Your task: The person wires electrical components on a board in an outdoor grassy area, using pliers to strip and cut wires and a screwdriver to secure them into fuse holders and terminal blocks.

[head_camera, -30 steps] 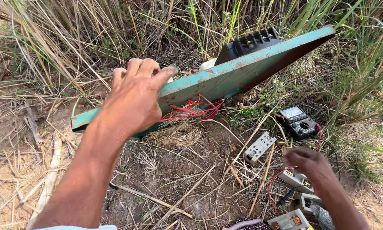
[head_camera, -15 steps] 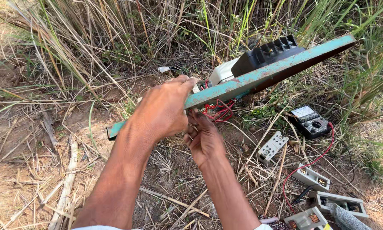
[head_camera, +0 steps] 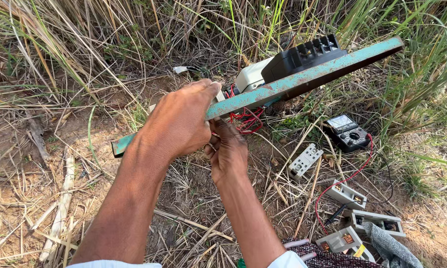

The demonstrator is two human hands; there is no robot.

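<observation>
Our left hand has its fingers curled tight over the upper edge of the teal painted board, gripping it and holding it tilted on edge above the dry grass; the thumb is hidden behind the board. Our right hand sits just beneath, its fingertips tucked up against the board's underside near the red wires, so we cannot tell whether it holds anything or how far it is closed. A black finned block and a pale grey casing sit on the board's far face, mostly hidden by its edge. The board's lower left end pokes out past our left wrist. On the ground to the right lie a multimeter, a white terminal block and several grey fuse holders, some cut off at the frame's bottom. Compared with half a second ago, the grip matches and the right hand stays under the board.
</observation>
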